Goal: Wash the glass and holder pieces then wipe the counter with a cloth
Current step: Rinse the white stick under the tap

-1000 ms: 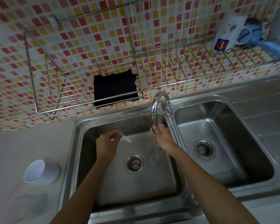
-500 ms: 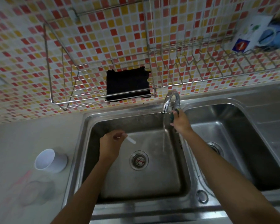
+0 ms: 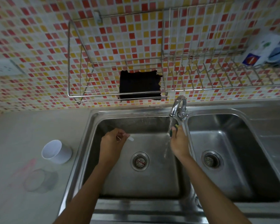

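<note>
Pinching a small pale piece (image 3: 130, 138) between thumb and curled fingertips of the left hand (image 3: 113, 143), out over the left basin (image 3: 113, 183) of the sink, with the piece sticking out to the right, apart from the water. Gripping a green-and-yellow sponge (image 3: 175, 127) in the curled fingers of the right hand (image 3: 179, 143), only its top end peeking out above the knuckles. Holding that sponge right at the stream of water (image 3: 168, 138) falling from the faucet (image 3: 178, 105); touching the stream or just beside it, cannot tell. Running down into the left basin, right of the drain (image 3: 139, 161).

Sitting on the counter (image 3: 31, 126) left of the sink: white cup (image 3: 56, 151), mouth showing toward the left; upright or tipped, cannot tell. Lying just nearer than it: clear glass (image 3: 39, 181), blurred, hard to make out.

Hanging in the wall rack (image 3: 78, 96) behind the faucet: black cloth (image 3: 140, 84), well apart from both hands. Sitting at the rack's far right end: white box (image 3: 262, 49). Standing between the two basins: faucet, spout turned over the left one.
</note>
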`<state>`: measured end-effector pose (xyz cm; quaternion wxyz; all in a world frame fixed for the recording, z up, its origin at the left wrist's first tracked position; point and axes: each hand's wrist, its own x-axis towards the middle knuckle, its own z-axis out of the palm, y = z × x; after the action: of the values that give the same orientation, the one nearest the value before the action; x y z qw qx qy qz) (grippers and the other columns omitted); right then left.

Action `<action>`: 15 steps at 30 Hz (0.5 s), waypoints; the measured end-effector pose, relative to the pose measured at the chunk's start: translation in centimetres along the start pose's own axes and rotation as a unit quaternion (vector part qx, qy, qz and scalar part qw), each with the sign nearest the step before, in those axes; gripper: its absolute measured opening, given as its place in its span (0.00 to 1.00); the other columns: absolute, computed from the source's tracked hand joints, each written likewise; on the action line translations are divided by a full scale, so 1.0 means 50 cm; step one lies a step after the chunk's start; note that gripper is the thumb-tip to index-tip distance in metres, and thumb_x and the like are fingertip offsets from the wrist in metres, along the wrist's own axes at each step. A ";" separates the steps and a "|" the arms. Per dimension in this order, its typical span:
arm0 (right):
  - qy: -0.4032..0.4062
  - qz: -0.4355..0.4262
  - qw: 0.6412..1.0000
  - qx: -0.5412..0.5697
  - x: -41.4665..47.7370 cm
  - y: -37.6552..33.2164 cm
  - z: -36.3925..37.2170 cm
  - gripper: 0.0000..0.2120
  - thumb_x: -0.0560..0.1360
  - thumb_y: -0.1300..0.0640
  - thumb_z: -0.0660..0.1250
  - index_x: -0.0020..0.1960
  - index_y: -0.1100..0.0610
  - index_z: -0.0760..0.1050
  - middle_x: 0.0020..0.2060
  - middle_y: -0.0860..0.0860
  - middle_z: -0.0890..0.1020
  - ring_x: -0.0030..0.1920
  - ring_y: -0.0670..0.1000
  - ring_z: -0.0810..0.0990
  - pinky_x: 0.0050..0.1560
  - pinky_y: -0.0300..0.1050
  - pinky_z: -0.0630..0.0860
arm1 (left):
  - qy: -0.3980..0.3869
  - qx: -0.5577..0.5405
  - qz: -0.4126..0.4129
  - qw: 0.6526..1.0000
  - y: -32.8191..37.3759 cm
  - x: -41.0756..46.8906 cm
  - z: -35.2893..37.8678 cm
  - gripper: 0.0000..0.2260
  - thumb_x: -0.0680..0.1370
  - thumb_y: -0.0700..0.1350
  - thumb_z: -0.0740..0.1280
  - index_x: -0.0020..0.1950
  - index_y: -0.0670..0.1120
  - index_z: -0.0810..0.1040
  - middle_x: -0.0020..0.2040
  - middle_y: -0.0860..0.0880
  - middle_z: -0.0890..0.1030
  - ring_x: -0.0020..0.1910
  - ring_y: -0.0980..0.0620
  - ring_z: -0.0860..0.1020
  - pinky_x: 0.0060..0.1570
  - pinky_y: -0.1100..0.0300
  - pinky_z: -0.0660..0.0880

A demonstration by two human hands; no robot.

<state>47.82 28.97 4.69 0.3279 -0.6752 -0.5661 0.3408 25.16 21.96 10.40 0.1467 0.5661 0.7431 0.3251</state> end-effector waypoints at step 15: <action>-0.142 0.074 0.979 -0.130 -0.100 0.021 0.047 0.14 0.82 0.58 0.53 0.62 0.65 0.69 0.55 0.68 0.78 0.57 0.67 0.76 0.49 0.50 0.70 | -0.009 0.038 0.032 0.999 -0.061 -0.061 -0.022 0.03 0.73 0.46 0.72 0.43 0.47 0.81 0.39 0.49 0.83 0.39 0.51 0.79 0.45 0.51 0.78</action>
<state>45.80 23.99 2.94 0.1277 -0.6967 -0.5949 0.3799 23.19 18.31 8.77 0.1217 0.5975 0.7353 0.2958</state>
